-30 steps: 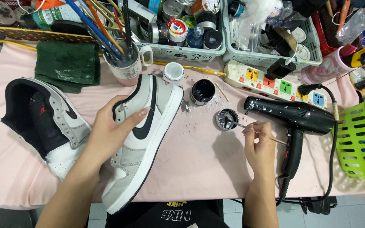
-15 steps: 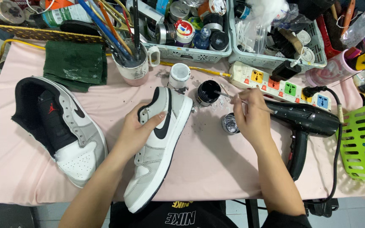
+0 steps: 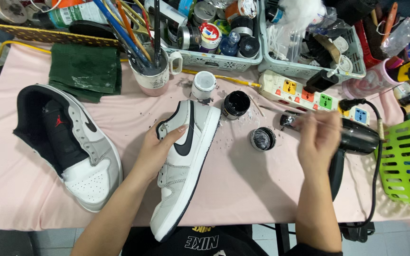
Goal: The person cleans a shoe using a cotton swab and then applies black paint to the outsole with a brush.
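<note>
From my end the left hand is wrapped over the side of the grey and white sneaker, fingers curled onto the upper with the thumb at the collar, holding it on its side near the middle of the pink table. The right hand is blurred, fingers pinched together on a thin stick, right over the black hair dryer. A small open jar sits between shoe and hand, another black jar just behind the toe. Open cloth lies between the two forearms; the second sneaker crowds the left, the green basket the right edge.
</note>
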